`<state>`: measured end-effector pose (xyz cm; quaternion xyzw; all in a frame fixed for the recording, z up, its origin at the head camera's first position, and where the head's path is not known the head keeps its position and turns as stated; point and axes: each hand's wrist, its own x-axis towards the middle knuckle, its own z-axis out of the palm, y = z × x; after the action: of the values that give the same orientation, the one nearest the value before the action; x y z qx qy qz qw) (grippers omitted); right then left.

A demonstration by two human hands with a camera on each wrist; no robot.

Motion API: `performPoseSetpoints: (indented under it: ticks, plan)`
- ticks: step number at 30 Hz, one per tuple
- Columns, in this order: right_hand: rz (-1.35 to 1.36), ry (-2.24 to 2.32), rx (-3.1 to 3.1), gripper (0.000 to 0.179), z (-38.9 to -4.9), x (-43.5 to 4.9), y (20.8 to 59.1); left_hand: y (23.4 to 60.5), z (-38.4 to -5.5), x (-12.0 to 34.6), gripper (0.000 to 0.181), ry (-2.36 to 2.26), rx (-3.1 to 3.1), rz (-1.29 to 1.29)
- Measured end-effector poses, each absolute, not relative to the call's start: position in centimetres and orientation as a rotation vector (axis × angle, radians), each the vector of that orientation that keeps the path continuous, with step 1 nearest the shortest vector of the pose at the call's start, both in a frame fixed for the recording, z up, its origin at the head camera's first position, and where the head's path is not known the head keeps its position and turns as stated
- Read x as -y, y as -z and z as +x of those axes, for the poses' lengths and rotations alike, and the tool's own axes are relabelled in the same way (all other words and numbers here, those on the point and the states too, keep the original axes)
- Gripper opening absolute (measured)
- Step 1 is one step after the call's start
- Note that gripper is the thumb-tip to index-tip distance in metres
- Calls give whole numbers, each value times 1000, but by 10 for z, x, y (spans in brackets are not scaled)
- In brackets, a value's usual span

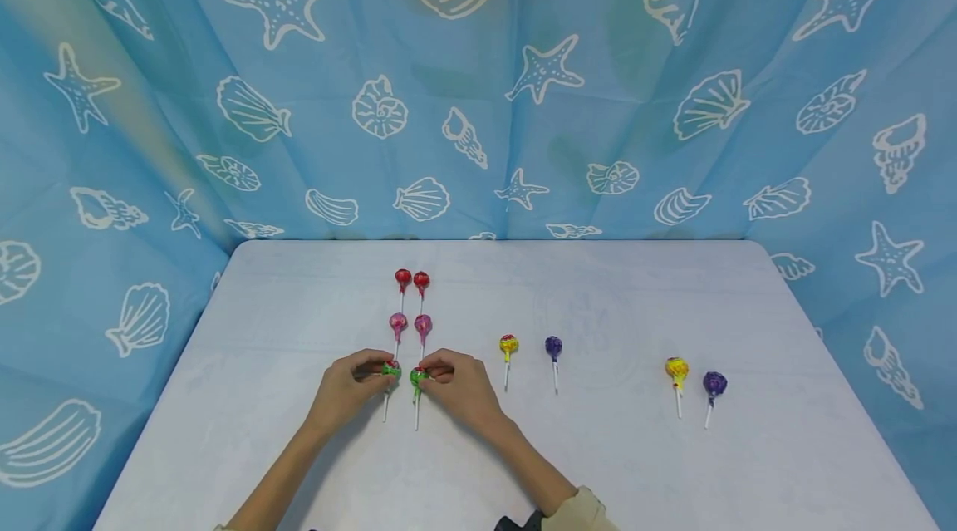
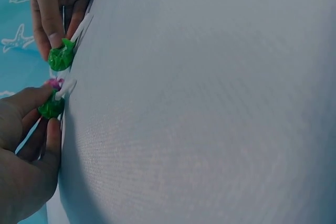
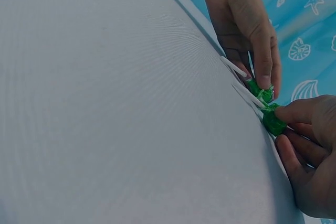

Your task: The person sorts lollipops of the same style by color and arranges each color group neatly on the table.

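Note:
Two green-wrapped lollipops lie side by side on the white table, sticks pointing toward me. My left hand [image 1: 345,388] pinches the head of the left green lollipop [image 1: 391,369] between thumb and fingers. The right green lollipop [image 1: 419,377] is pinched the same way by my right hand [image 1: 465,390]. Both wrist views show the fingertips on the green wrappers, such as the left lollipop [image 2: 51,107] and the right lollipop [image 3: 273,120]. Just beyond them lie two pink lollipops [image 1: 398,322], and farther back two red lollipops [image 1: 403,278], forming two columns.
Right of my hands lie a yellow lollipop [image 1: 508,345] and a purple lollipop [image 1: 553,346]. Farther right are another yellow lollipop [image 1: 676,370] and another purple lollipop [image 1: 714,384]. A blue curtain [image 1: 478,115] with shell prints hangs behind the white table [image 1: 598,464].

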<state>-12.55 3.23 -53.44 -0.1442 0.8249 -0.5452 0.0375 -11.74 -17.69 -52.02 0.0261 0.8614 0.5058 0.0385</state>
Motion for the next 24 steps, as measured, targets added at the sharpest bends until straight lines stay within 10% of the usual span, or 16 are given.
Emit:
performPoseSetpoints:
  ticks: [24]
  plan:
    - [-444, 1675, -2516, 16, -124, -32, 529, 520, -117, 176, 32, -1571, -2631, 52]
